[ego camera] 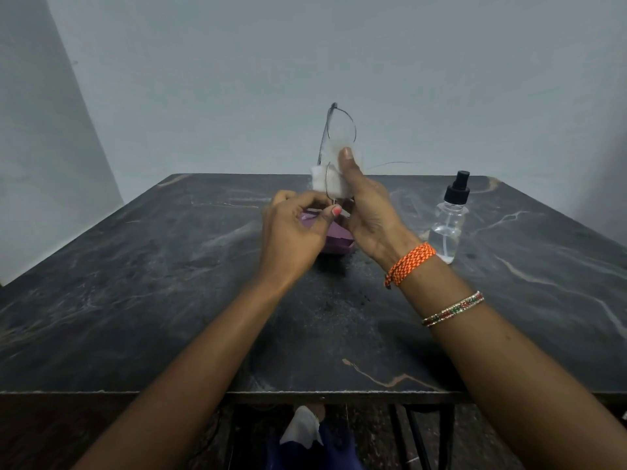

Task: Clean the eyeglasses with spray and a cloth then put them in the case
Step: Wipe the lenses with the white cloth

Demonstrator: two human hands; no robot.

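Dark marbled stone table fills my view. On it, partly hidden behind my hands, lies a purple glasses case; to the right stands a clear plastic spray bottle with a black pump top. My left hand pinches the thin wire-framed eyeglasses low down, held upright above the case — my right hand is closed on a white cloth, thumb pressing it against a lens.

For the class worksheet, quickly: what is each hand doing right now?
Left hand: closed, pinching the eyeglasses frame at its lower end.
Right hand: closed, pressing the white cloth against a lens with the thumb.
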